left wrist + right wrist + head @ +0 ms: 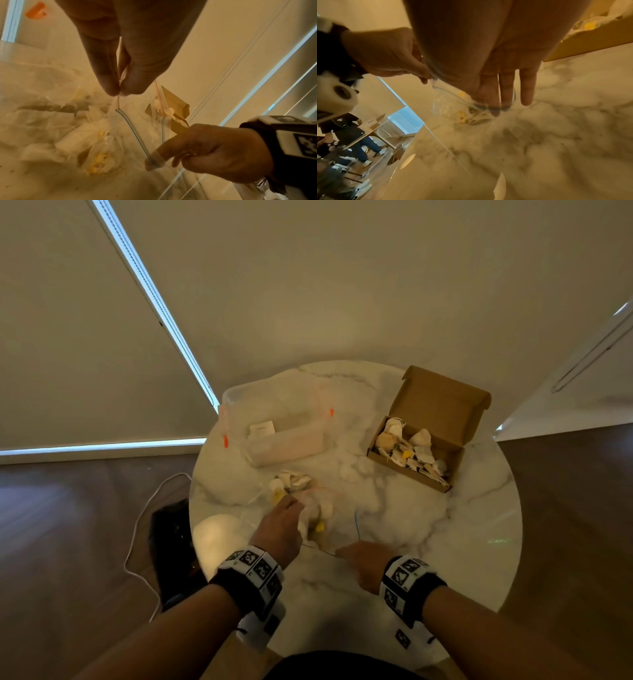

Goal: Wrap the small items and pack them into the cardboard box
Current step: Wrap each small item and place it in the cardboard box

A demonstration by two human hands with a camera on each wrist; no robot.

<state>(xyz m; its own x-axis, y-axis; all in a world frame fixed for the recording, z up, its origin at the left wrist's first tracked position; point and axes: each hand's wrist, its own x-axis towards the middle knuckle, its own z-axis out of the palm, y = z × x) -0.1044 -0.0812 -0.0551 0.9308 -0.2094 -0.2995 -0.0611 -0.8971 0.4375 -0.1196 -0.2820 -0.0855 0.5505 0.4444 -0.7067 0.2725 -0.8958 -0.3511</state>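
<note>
Pinching the mouth of a clear zip bag point(130, 135) from both sides, I have my left hand point(123, 44) with thumb and forefinger pressed together on the red strip of its rim, while my right hand point(217, 152) has its forefinger hooked inside the blue strip of the opening, its other fingers curled beside it. From my right wrist, my right hand's fingers point(505, 92) hang down over the same blue rim, and my left hand point(385, 52) closes on the plastic just beside them. Inside the bag lie several small items point(101, 162), white paper bundles with yellow showing through. The bag rests on the near part of a round marble table point(445, 542), between my left hand point(281, 529) and right hand point(366, 559).

Just beyond the bag, more wrapped pieces point(291, 479) sit loose on the marble. Farther back on the right, well apart from my hands, the cardboard box point(442, 409) stands with its lid up, and wrapped bundles point(411, 450) fill its tray. On the left at the back stands a clear plastic tub point(274, 426) with orange clips, a white card inside it.

A white cable point(137, 529) loops on the wooden floor to the left of the table.
</note>
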